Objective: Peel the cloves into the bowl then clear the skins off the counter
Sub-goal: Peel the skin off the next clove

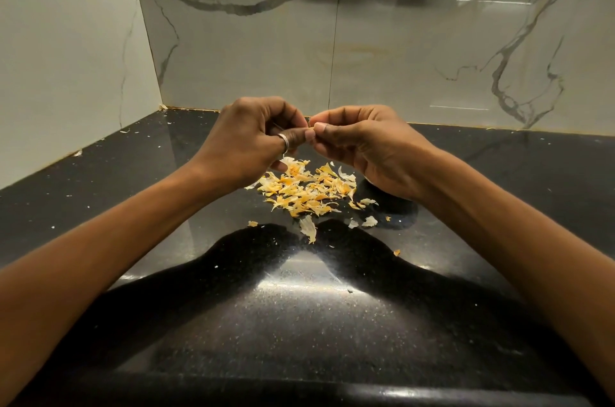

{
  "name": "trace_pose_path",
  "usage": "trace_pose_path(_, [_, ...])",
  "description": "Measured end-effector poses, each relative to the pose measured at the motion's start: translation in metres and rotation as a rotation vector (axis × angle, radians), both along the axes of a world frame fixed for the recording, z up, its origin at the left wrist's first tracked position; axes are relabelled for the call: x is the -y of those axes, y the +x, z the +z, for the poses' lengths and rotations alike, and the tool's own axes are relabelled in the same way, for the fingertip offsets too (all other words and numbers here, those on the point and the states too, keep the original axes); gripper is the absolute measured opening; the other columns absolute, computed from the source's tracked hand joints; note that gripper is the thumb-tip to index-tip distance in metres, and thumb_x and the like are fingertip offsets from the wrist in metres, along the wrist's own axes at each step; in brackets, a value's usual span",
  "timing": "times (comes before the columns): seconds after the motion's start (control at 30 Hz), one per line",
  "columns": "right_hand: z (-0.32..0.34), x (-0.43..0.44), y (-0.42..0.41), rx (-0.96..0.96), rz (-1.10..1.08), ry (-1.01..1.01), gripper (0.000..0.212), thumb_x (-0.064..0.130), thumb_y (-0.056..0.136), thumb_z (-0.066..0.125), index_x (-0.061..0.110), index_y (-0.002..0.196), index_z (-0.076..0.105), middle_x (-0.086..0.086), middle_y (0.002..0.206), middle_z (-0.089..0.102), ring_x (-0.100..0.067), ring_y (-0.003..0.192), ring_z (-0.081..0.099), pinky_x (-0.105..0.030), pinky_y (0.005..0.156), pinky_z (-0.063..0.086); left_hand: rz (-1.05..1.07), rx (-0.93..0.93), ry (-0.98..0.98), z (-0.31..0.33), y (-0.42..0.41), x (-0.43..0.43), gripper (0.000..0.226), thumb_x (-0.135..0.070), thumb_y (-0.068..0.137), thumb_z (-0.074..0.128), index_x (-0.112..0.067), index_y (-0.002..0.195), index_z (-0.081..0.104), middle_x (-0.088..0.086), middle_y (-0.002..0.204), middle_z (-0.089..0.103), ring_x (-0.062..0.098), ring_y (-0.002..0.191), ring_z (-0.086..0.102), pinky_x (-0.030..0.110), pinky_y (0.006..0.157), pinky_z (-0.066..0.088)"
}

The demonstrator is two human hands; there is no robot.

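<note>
Left hand [253,140] and right hand [361,148] meet above the counter [299,323]. Fingers [324,128] of both are clamped on one small piece [310,130], mostly hidden; can't tell clove or skin. Skins [307,190] piled just at hands' 6 o'clock, strays at pile's 5–6. Walls [233,57] bound counter at 9 and 12. Open counter toward 3 and 6.

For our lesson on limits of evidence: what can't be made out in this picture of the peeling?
- Head view: the pinched piece between left hand and right hand, covered by fingertips.
- Head view: the bowl, not in frame.
- Head view: dark patch under the right hand, shadow or object, unclear.
- Head view: pale specks on the counter, too small.
</note>
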State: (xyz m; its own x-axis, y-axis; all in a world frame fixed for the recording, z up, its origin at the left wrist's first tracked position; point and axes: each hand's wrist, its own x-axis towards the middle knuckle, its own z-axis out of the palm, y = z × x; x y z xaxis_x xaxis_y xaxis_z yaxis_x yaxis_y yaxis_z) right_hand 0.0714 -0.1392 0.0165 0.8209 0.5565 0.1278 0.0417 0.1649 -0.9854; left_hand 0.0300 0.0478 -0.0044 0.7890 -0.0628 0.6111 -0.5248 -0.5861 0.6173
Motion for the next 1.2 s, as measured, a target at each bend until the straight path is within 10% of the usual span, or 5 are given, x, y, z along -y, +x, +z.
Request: trace_pose_path(1.2, [-0.0079,-0.0020,0.0042,0.117,0.030,-0.241,0.020,0.000,0.095,0.058,0.007,0.110,0.070,-0.010,0.102,0.071,-0.014,0.089,0.067,-0.027,0.074,0.057,0.026,0.020,0.207,-0.0053,0.0035,-0.0049,0.010,-0.017,0.090,0.074,-0.011,0.096,0.070,0.004,0.079,0.067,0.020,0.063,0.069,0.037,0.055,0.061])
